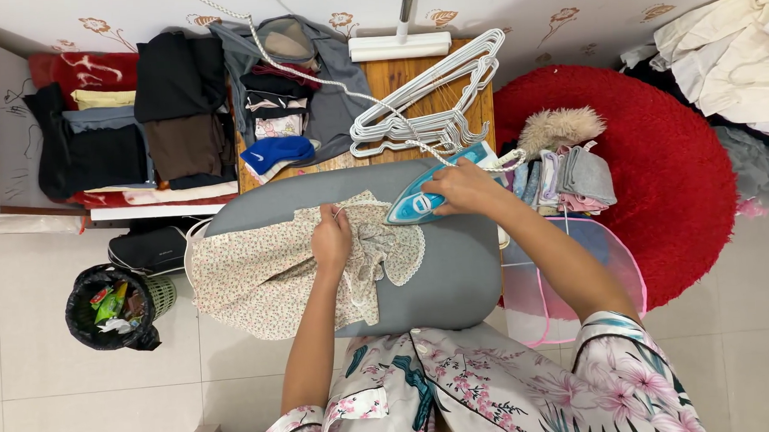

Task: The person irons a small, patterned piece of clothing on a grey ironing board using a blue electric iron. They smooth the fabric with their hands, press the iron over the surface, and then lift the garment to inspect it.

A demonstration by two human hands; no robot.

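A small floral garment [266, 277] with a lace-edged collar lies spread over the grey ironing board [456, 273]. My left hand [331, 239] presses down on the cloth near the collar, fingers bunched on the fabric. My right hand [461, 187] grips the handle of a blue and white iron [418, 201], whose tip points left onto the collar area. The iron's braided cord [309, 72] runs up and away to the back wall.
White hangers [431, 102] lie on a wooden table behind the board, beside stacks of folded clothes [181, 104]. A black-lined bin [112, 307] stands at left. A red round rug [659, 169], a pink mesh basket [578, 285] and folded towels [573, 177] are at right.
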